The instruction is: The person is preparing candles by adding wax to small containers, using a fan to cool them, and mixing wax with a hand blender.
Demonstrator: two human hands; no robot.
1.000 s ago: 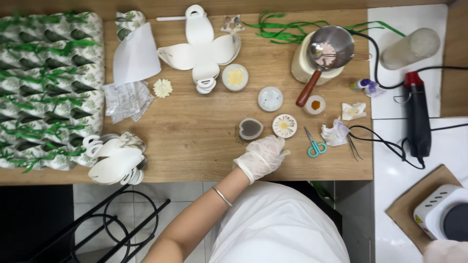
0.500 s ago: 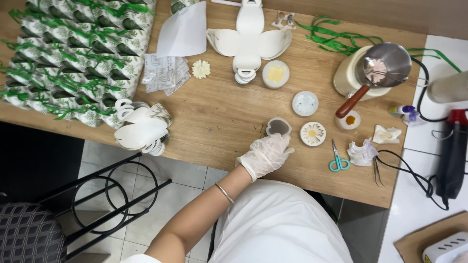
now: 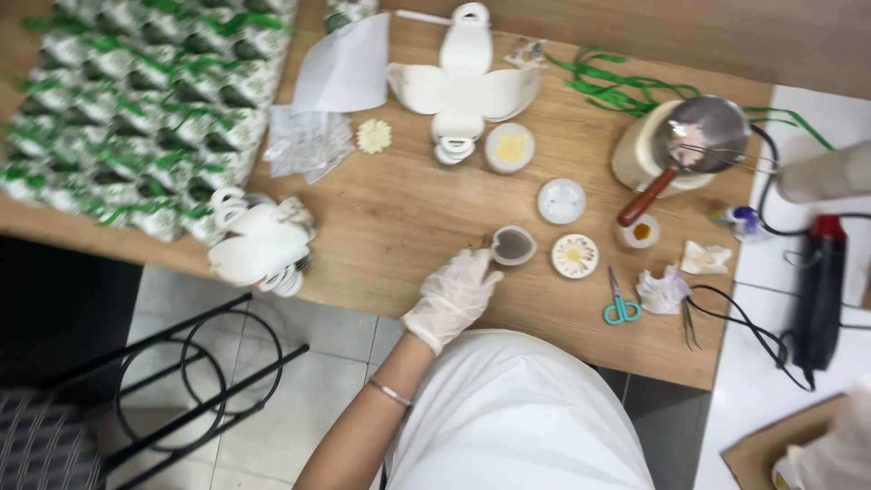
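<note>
Fingers point(image 3: 478, 265) loosely together, tips touching heart mould point(image 3: 513, 245) at its left edge, pinching nothing; shifted left of the earlier spot below the mould. Left hand point(image 3: 451, 297) gloved, flat on table point(image 3: 399, 227). Right hand point(image 3: 839, 454) barely in view, state unclear. Beside the mould: one daisy disc point(image 3: 575, 256), one scissors point(image 3: 619, 301), two round dishes point(image 3: 562, 200) farther up.
</note>
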